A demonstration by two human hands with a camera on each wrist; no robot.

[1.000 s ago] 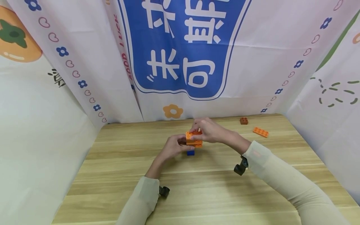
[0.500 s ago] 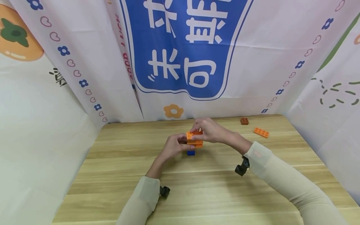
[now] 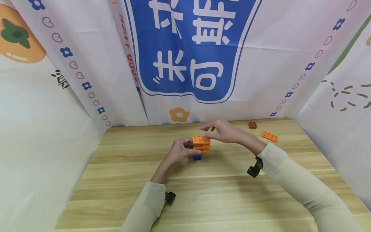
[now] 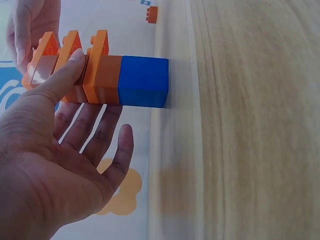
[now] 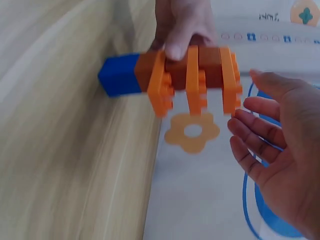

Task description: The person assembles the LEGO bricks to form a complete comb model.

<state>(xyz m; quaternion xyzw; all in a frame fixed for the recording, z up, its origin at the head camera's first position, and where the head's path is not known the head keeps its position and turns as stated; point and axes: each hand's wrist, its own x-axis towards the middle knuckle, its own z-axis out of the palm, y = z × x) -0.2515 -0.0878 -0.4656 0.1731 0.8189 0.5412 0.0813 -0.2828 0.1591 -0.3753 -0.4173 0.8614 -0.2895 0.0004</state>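
Note:
A tower of toy building bricks (image 3: 201,146) stands upright on the table. Its base is a blue brick (image 4: 144,81); above it brown bricks (image 5: 145,70) alternate with three orange plates that jut out to one side. The top orange plate (image 5: 230,82) shows its studs in the head view. My left hand (image 3: 177,152) holds the tower at its middle, thumb on one face and fingers behind. Just above and to the right of the top plate, my right hand (image 3: 225,130) hovers with loosely bent fingers, holding nothing.
A loose brown brick (image 3: 252,124) lies at the back right of the wooden table (image 3: 214,196). In front of it is a loose orange plate (image 3: 270,136). Printed white cloth (image 3: 261,74) hangs behind the table and along both sides.
My right hand has let go of the top orange plate and moved slightly up and to the right. The left hand keeps its hold on the tower.

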